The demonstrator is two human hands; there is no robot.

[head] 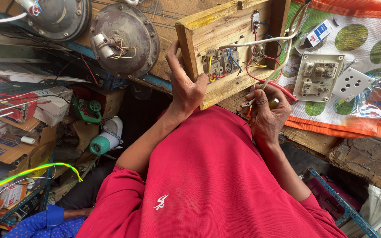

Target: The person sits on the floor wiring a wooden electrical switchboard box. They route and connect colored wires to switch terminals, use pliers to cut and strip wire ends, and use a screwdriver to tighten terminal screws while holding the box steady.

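A wooden switch box [234, 26] stands tilted on the bench, its open back showing switches and red, blue, yellow and white wires [239, 59]. My left hand [184, 86] grips the box's left edge, fingers curled over the wood. My right hand [265, 112] sits just below the box's lower right corner, closed on a small tool with a yellowish handle [273, 103] and a metal tip near the red wire. A red shirt [208, 176] fills the lower middle.
A loose white switch plate [316, 77] and a white socket cover [351, 83] lie on a patterned cloth [367, 39] at right. Two round metal fan motors [124, 39] lean at upper left. Shelves at left hold boxes, a green drill [89, 110] and wires.
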